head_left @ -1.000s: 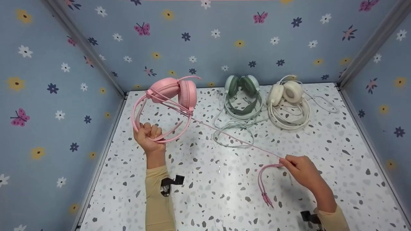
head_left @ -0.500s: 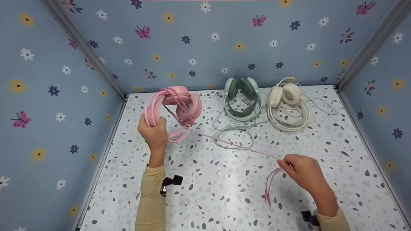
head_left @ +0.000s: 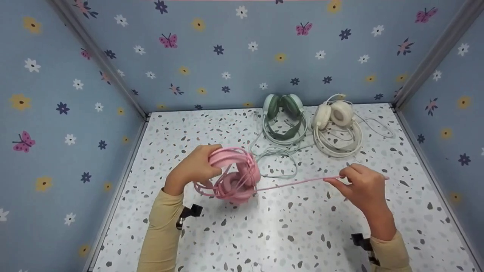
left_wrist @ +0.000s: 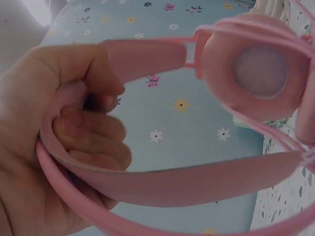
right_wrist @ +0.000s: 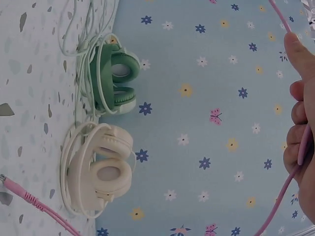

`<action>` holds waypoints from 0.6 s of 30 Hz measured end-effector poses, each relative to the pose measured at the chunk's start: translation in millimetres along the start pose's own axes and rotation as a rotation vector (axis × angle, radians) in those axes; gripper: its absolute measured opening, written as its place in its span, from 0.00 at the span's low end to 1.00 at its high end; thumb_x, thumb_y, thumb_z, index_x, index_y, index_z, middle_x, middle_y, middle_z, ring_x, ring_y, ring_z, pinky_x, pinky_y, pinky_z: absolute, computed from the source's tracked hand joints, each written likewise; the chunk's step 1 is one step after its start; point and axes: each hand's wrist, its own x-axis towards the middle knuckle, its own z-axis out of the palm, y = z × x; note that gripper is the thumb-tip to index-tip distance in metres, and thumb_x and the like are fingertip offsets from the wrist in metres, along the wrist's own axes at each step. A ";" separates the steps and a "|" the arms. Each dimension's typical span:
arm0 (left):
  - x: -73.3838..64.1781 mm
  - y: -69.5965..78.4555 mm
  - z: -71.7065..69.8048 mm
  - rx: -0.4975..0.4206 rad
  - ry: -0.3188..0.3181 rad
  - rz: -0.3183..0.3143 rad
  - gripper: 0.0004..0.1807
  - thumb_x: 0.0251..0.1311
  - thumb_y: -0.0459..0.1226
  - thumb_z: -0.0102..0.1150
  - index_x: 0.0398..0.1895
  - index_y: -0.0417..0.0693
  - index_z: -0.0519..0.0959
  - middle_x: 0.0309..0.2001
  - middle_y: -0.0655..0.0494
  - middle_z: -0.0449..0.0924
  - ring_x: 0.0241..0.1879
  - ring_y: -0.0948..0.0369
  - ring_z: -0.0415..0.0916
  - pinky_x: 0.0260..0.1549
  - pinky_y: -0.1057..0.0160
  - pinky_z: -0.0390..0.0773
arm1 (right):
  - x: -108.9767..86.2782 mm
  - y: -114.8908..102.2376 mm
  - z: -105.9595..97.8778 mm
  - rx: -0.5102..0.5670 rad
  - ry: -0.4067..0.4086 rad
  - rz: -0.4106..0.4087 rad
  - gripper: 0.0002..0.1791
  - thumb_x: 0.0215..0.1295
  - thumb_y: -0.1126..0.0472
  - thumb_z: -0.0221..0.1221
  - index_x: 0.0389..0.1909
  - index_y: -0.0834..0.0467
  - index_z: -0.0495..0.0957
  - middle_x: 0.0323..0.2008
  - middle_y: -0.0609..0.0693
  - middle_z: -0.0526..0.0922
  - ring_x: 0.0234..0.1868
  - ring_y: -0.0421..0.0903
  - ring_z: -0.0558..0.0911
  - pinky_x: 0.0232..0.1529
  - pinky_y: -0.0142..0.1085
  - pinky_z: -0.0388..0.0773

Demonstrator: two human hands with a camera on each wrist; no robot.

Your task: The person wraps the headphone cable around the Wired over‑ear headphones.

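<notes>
My left hand [head_left: 194,166] grips the pink headphones [head_left: 247,170] by the headband, with the ear cups hanging toward the right. In the left wrist view the fingers curl around the padded inner band [left_wrist: 187,179], and an ear cup [left_wrist: 261,71] sits at the far end. Loops of pink cord are wound across the cups. From them a length of pink cable [head_left: 298,183] runs nearly straight to my right hand [head_left: 365,189], which pinches it between thumb and fingers. In the right wrist view the cable's plug end [right_wrist: 19,191] dangles at the lower left.
Green headphones [head_left: 284,136] lie at the back of the speckled table [head_left: 302,234], their pale coiled cable [head_left: 278,175] in front. Cream headphones [head_left: 342,113] lie to their right. Flower-patterned panels [head_left: 234,49] stand around the back and sides.
My left hand has brought the pink headphones down, nearer and to the right, turning them over. My right hand has risen slightly, still pinching the cable, whose tail has swung rightward.
</notes>
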 end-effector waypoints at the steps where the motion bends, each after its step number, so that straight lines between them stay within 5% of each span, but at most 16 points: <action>1: -0.2 0.3 0.0 -0.036 -0.075 0.031 0.15 0.40 0.29 0.58 0.33 0.55 0.75 0.22 0.59 0.70 0.21 0.63 0.67 0.20 0.60 0.71 | 0.6 0.2 1.5 0.007 0.010 0.006 0.26 0.56 0.37 0.64 0.18 0.55 0.73 0.14 0.45 0.67 0.12 0.40 0.65 0.12 0.34 0.59; 5: -0.1 -1.2 1.8 -0.246 -0.302 0.183 0.23 0.36 0.25 0.55 0.40 0.52 0.80 0.25 0.58 0.73 0.24 0.63 0.67 0.23 0.61 0.73 | 2.9 -0.7 7.0 0.017 0.046 0.073 0.28 0.56 0.36 0.64 0.18 0.57 0.75 0.15 0.48 0.69 0.14 0.41 0.67 0.13 0.36 0.61; 11: 5.0 -13.2 13.0 -0.582 -0.425 0.438 0.31 0.31 0.25 0.51 0.48 0.37 0.80 0.23 0.54 0.72 0.21 0.63 0.64 0.21 0.65 0.66 | 9.7 -5.0 18.6 0.020 0.012 0.270 0.30 0.55 0.34 0.64 0.20 0.59 0.77 0.16 0.50 0.74 0.15 0.44 0.71 0.17 0.38 0.65; 15: 9.4 -16.8 31.1 -0.849 -0.512 0.513 0.27 0.33 0.24 0.49 0.45 0.35 0.77 0.18 0.56 0.66 0.16 0.63 0.60 0.17 0.65 0.63 | 13.0 -7.3 29.8 0.091 -0.027 0.437 0.24 0.50 0.44 0.72 0.19 0.59 0.76 0.14 0.49 0.72 0.15 0.43 0.69 0.20 0.38 0.64; 18: 10.2 -19.4 47.1 -1.089 -0.581 0.524 0.29 0.36 0.22 0.46 0.49 0.42 0.77 0.19 0.57 0.60 0.16 0.62 0.54 0.16 0.64 0.58 | 12.3 -8.0 37.7 0.151 -0.066 0.593 0.21 0.47 0.50 0.76 0.17 0.58 0.74 0.13 0.47 0.71 0.16 0.44 0.67 0.22 0.36 0.62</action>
